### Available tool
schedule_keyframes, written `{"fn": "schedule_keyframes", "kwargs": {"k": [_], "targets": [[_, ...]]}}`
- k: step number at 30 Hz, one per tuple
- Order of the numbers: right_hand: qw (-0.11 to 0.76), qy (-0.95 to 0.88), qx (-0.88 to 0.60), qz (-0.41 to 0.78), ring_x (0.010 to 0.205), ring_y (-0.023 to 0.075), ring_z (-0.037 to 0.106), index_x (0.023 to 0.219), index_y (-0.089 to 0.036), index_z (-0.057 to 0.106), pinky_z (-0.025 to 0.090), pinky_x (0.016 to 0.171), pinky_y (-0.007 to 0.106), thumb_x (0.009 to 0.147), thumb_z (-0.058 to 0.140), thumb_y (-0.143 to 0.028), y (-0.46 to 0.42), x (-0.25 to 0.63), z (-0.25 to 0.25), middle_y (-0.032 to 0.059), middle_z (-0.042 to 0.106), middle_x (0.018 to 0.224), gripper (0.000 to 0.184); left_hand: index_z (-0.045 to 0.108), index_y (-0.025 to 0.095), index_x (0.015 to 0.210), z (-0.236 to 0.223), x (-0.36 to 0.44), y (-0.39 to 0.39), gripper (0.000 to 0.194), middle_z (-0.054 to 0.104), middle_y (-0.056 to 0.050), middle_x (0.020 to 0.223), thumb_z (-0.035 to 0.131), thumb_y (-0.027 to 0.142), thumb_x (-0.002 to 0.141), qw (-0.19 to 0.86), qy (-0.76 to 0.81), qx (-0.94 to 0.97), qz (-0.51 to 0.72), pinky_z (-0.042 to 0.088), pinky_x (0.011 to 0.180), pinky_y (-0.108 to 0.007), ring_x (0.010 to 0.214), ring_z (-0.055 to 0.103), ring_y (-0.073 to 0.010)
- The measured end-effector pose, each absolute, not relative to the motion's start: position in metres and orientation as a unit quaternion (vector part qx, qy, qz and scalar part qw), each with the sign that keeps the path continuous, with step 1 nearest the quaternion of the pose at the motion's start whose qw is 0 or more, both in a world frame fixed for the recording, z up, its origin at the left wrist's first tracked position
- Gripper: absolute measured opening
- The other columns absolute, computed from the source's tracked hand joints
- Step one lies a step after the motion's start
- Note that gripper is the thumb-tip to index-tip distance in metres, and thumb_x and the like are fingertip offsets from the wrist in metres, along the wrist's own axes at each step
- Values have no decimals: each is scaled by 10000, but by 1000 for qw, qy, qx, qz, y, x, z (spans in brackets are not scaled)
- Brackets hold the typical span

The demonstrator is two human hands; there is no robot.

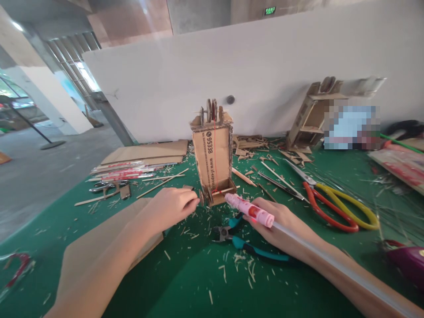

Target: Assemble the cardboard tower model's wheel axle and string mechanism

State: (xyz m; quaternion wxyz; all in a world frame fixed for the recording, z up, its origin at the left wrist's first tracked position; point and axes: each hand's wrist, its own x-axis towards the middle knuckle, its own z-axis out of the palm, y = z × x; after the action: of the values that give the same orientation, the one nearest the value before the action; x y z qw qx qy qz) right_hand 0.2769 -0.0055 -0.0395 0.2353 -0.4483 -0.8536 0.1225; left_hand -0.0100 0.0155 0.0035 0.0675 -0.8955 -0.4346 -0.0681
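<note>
My right hand (265, 216) is closed around a pink hot glue gun (248, 210), with a long clear glue stick coming out of its back. The nozzle points at the base of an upright cardboard tower (208, 159). My left hand (177, 203) is closed, its fingertips pinching a small cardboard disc (201, 197) at the tower's lower left side. Cardboard wheels (212, 110) stand on top of the tower, and a red string (215, 154) runs down its front to a thin stick across the base. Teal-handled cutting pliers (232, 236) lie below the glue gun.
Large scissors (334, 198) with red and yellow handles lie at right, beside tweezers (281, 185). Another cardboard tower (311, 112) stands at back right. Cardboard sheets (145, 152) are stacked at left; another sheet (96, 247) lies under my left arm. Scraps litter the green table (185, 282).
</note>
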Motion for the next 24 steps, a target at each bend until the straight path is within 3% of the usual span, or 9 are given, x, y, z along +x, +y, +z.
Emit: {"fn": "schedule_keyframes", "kwargs": {"k": [12,24], "targets": [[232,-858,-447,102,649,154,607,893,-190,510,442,566,275,927,416,-333,-6,277,-42,43,617,801,175,574,208,834,4,-10,16,318,629,-16,792,301,284,980,30,-464,-884,-56,402,611,-283,713,592,-157],[245,-862,-435,90,648,158,615,891,-193,525,437,557,269,919,443,-318,-6,277,-40,50,635,797,152,562,194,817,1,-11,18,341,628,-25,780,289,302,990,62,-473,-877,-50,378,560,-270,701,600,-158]]}}
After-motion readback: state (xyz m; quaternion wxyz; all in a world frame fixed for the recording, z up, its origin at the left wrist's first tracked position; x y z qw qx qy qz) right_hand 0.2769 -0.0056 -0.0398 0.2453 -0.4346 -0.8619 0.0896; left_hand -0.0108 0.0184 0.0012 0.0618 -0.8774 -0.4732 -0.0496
